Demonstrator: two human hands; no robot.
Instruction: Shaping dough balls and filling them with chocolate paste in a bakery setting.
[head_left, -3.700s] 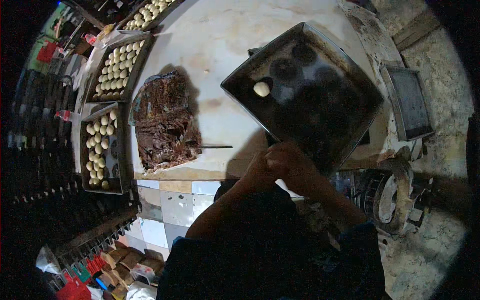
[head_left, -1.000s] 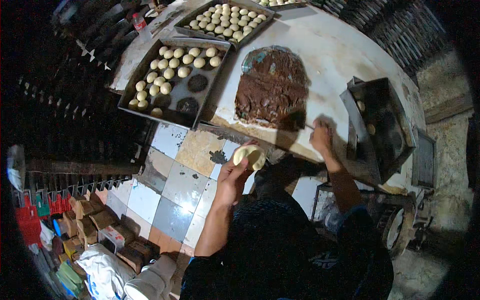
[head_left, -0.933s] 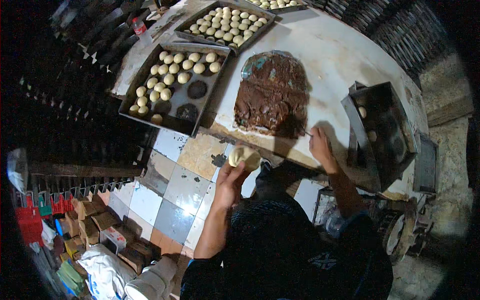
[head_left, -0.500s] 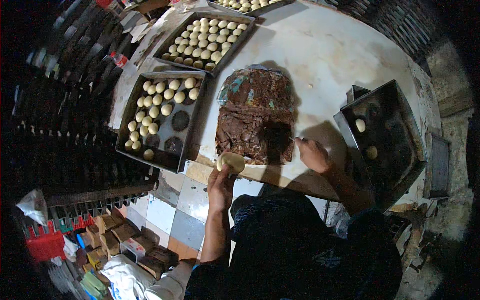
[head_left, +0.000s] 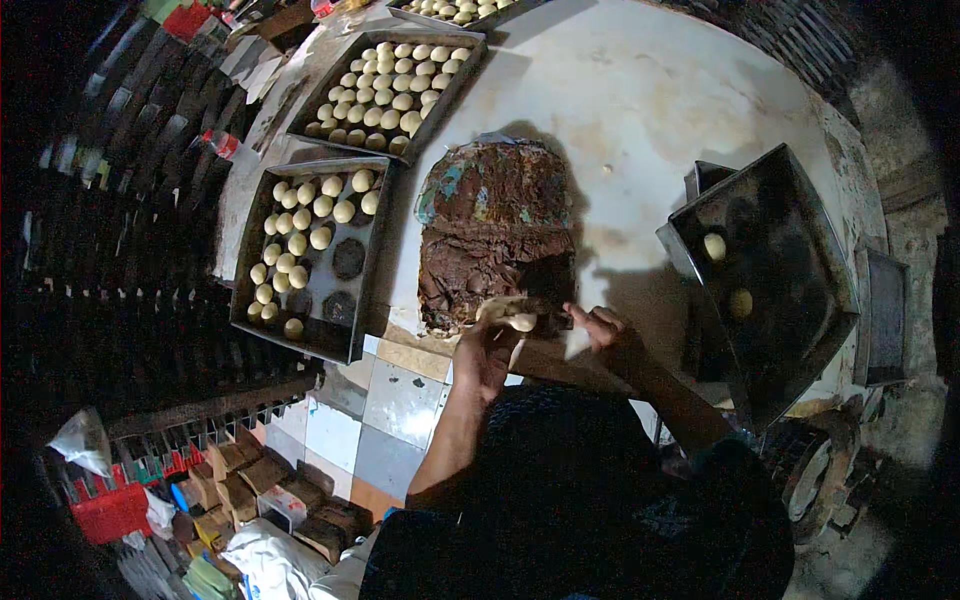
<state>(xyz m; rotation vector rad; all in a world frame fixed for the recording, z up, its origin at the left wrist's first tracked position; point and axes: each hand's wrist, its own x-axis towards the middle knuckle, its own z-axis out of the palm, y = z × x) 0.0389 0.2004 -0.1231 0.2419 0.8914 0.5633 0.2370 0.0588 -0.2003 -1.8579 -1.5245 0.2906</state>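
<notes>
In my left hand [head_left: 485, 362] is a flattened piece of pale dough [head_left: 521, 322], its edge folded up; the fingers are closed around it. It hangs over the near edge of a slab of dark brown paste [head_left: 478, 262], whose far part carries torn bluish-green wrapping. My right hand [head_left: 606, 338] is closed just to the right of the dough, fingertips by the slab's lower right corner. Something thin seems pinched there, too small and dark to name. Left of the slab, a metal tray [head_left: 372, 290] holds several round dough balls [head_left: 320, 238] in loose rows.
A fuller tray [head_left: 300, 140] of dough balls stands behind, with another tray [head_left: 400, 17] at the far edge. On the right, a deep dark tray [head_left: 790, 330] with two dough balls sits tilted over another pan. The pale tabletop [head_left: 640, 120] has worn edges; cartons [head_left: 240, 495] stand below left.
The dough in my left hand has moved right and forward over the paste, and its edge now looks folded. My right hand has shifted slightly left and nearer me. The view has turned a little.
</notes>
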